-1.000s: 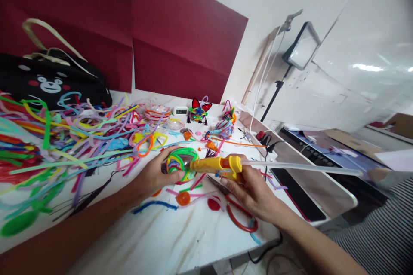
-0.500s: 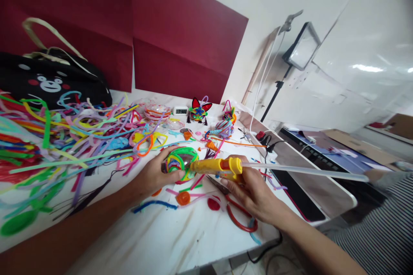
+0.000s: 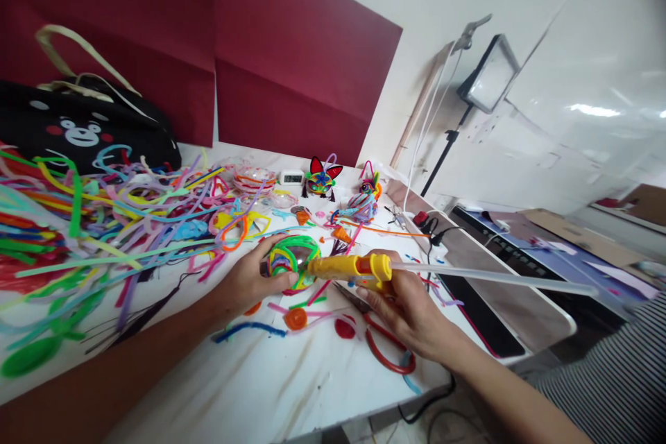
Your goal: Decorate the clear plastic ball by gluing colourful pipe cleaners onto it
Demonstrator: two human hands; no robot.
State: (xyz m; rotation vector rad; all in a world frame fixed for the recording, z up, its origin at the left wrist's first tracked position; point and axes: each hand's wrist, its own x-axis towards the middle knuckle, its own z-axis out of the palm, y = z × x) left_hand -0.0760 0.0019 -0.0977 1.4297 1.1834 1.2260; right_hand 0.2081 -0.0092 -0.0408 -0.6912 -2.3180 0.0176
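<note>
My left hand (image 3: 263, 276) is closed around a round ornament (image 3: 300, 244) wrapped in green, yellow and multicoloured pipe cleaners. In my right hand (image 3: 411, 302) is a yellow hot glue gun (image 3: 343, 267), with a long clear glue stick (image 3: 494, 279) poking out of its back. The gun's nozzle points left and meets the ornament's right side, though whether it touches cannot be made out. Below my right hand lie scissors with red handles (image 3: 388, 354), partly covered by the hand. A blue pipe cleaner (image 3: 250, 328) and an orange felt-like disc (image 3: 295, 320) lie just in front.
A big heap of pipe cleaners (image 3: 130, 211) spreads over the left of the table, before a black bag (image 3: 78, 128). Finished-looking figures, one with red ears (image 3: 320, 177), stand at the back near a small clock (image 3: 291, 177). A lamp (image 3: 489, 73) rises at right.
Both hands, the ornament and the glue gun hold nearly the same place. The view has shifted very slightly.
</note>
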